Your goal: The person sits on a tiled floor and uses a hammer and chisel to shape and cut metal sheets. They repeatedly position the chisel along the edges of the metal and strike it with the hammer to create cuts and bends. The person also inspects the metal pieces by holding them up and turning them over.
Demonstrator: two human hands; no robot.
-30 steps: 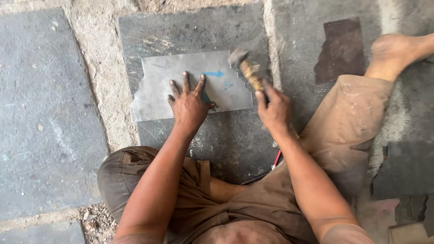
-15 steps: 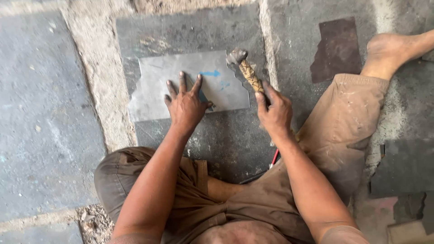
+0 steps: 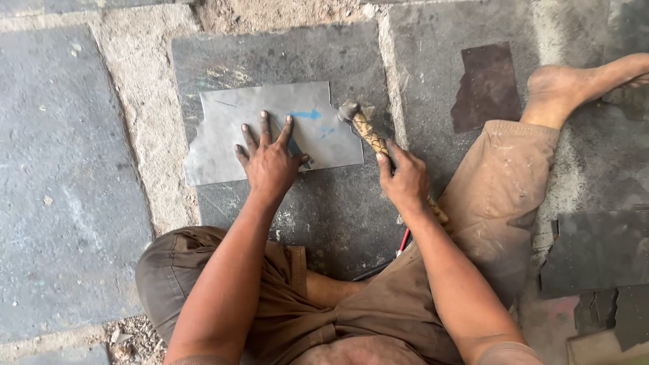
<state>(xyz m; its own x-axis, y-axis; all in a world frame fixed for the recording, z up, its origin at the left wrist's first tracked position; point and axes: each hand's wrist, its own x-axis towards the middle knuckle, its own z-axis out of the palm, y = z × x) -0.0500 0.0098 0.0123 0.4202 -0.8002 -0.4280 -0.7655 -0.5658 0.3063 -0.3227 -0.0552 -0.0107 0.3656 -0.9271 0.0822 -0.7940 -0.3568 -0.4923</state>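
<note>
From my remote view I see the left hand [image 3: 270, 162] lying flat on the metal sheet [image 3: 230, 132], fingers [image 3: 263, 127] spread wide and pressing the sheet down against the stone floor [image 3: 74, 182]. The sheet lies on a dark slab straight ahead of the knees, its right edge just beside the hammer head [image 3: 348, 110]. A blue arrow mark [image 3: 307, 114] shows on the sheet between the left fingertips and the hammer head. The right hand [image 3: 405, 179] has its fingers wrapped tight around the hammer handle [image 3: 370, 133], which slants up and left so the head rests at the sheet's upper right edge; I cannot tell whether it touches. A rusty metal scrap [image 3: 488, 86] lies further right, near the bare foot [image 3: 561, 91]. Darker sheet pieces [image 3: 598, 253] lie at the right edge.
</note>
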